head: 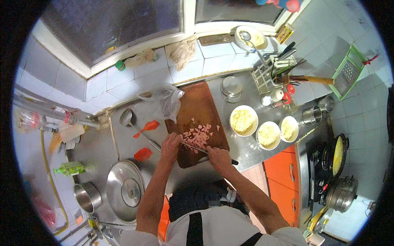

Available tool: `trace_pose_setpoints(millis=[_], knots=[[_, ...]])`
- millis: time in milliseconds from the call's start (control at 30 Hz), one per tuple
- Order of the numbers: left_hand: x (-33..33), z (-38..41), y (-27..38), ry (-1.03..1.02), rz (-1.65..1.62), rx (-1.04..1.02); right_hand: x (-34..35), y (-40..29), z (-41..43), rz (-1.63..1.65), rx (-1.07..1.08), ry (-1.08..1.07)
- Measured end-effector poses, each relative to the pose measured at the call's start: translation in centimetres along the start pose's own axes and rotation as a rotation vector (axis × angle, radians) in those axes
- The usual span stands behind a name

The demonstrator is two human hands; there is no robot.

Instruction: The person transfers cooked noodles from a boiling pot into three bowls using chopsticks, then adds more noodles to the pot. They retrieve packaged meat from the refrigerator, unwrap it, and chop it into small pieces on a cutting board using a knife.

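Observation:
My right hand [220,156] grips a kitchen knife [194,147], and its black handle end shows past my palm. The fingers of my left hand [170,145] are closed at the far end of the blade. Beneath the blade, small chopped pink pieces that look like ham or sausage [198,134] lie heaped on a brown wooden cutting board [197,101]. A few bits are scattered apart from the heap. To the left of my left hand are a metal ladle [126,118] and red wrapper pieces [143,154].
Three white bowls [243,120] of pale yellow shredded food stand right of the board. A clear plastic bag [167,100] lies at its upper left. A large metal lid [124,190] and a pot [87,197] sit at left. A utensil rack [266,73] stands at the back; the stove [315,175] is at right.

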State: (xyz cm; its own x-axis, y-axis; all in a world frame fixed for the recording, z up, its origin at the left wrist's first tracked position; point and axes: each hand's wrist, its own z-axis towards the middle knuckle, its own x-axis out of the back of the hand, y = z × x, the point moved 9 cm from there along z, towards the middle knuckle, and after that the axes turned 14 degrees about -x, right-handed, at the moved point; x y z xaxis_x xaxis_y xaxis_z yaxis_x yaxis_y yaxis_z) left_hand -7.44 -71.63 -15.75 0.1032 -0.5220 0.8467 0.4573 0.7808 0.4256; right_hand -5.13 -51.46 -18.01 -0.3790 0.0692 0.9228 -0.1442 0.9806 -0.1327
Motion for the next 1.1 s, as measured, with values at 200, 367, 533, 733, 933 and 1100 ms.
trace_pose_setpoints(millis=[200,367,533,733,933,1100], knots=[[1.1,1.2,0.7,-0.003,0.05,-0.046,0.5,0.7,0.2,0.063,-0.021,-0.018],[1.4,1.8,0.6,0.002,0.105,-0.039,4.6,0.6,-0.1,0.034,0.006,0.007],[-0.8,1.0,0.4,0.033,0.103,-0.056,3.1,1.2,0.9,0.062,0.064,0.046],[-0.1,1.7,1.1,0.004,0.083,-0.066,2.0,1.8,1.9,0.008,0.041,-0.046],[1.0,3.3,1.1,0.057,0.042,-0.068,5.5,1.9,1.4,-0.02,0.024,-0.006],[0.1,3.9,0.7,0.049,0.03,-0.068,4.4,2.4,3.0,-0.02,0.039,-0.011]])
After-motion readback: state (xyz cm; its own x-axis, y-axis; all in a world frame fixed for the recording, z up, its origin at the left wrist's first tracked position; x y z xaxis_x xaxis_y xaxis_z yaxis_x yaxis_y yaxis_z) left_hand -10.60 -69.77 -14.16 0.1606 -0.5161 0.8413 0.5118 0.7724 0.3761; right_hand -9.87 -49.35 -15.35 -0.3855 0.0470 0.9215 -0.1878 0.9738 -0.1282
